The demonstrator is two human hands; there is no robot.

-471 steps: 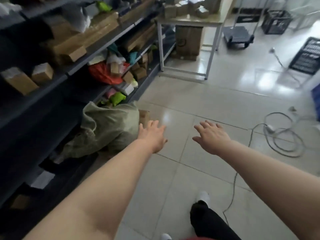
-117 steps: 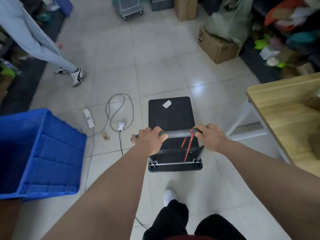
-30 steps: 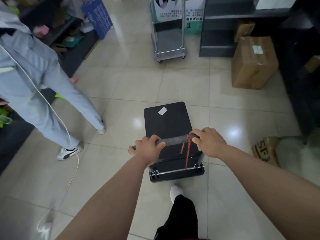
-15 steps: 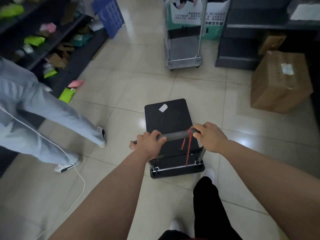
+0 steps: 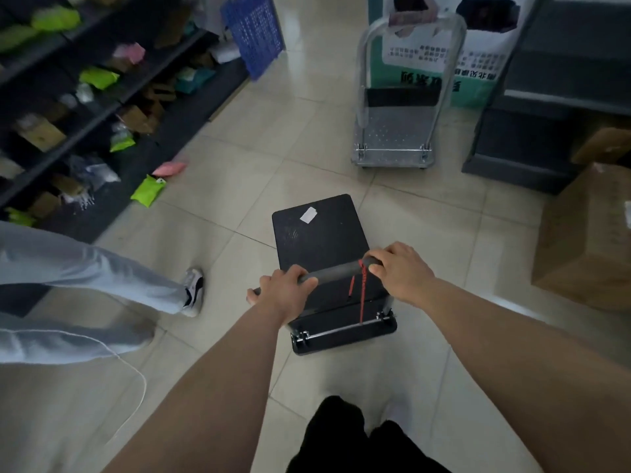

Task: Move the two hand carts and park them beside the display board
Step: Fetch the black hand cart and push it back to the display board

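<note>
A small black hand cart (image 5: 319, 233) with a white sticker on its deck stands on the tiled floor right in front of me. My left hand (image 5: 285, 291) grips the left end of its grey handle bar (image 5: 336, 272). My right hand (image 5: 399, 269) grips the right end, beside a red cord that hangs from the bar. A silver hand cart (image 5: 396, 131) with an upright loop handle is parked ahead, directly in front of the green and white display board (image 5: 474, 76).
Another person in light blue trousers (image 5: 78, 288) strides past on my left, a white cord trailing. Dark shelves with parcels (image 5: 85, 107) line the left. A blue crate (image 5: 254, 32) leans against them. A dark shelf unit (image 5: 553, 107) and a cardboard box (image 5: 587, 237) stand right.
I have pushed the black cart forward; the silver cart and display board are nearer. The other person has moved back along my left. Both hands keep their grip on the handle.
</note>
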